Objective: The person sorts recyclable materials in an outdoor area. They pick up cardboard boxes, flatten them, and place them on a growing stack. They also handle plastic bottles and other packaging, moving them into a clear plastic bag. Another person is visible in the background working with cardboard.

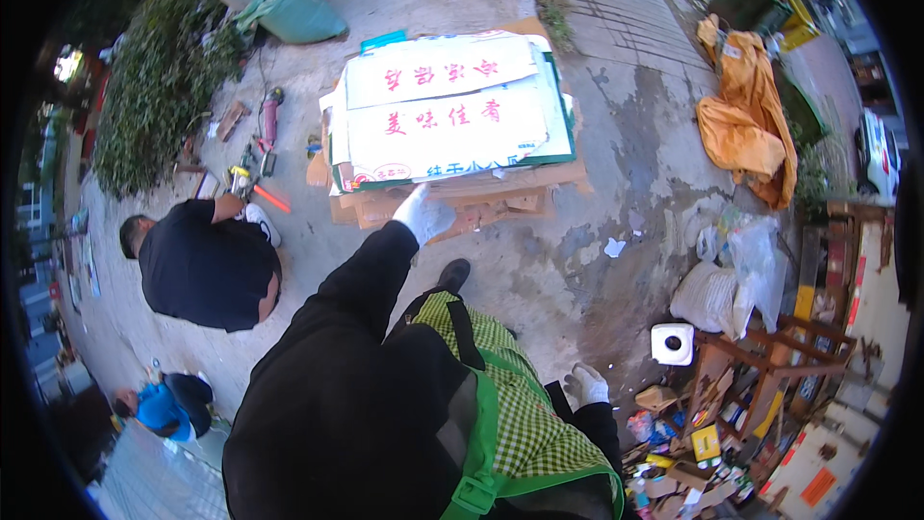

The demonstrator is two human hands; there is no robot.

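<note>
A stack of flattened cardboard (481, 207) lies on the ground ahead of me. On top are white printed box sheets (448, 140) with green edges and red lettering. My left hand (423, 216), in a white glove, reaches to the near edge of the stack. One finger stretches up to the edge of the sheets; the other fingers are partly hidden, and no grip on the cardboard shows. Low at my right side hangs my right hand (587, 386), also gloved in white. Its fingers are loosely apart and hold nothing; scattered rubbish lies beyond it.
One person in dark clothes (207, 265) crouches at left near tools (252, 173); another person in blue (168, 409) is farther down. At right are an orange cloth (746, 120), plastic bags (756, 265), a wooden frame (775, 356) and a rubbish heap (693, 467). A green sack (294, 10) stands behind.
</note>
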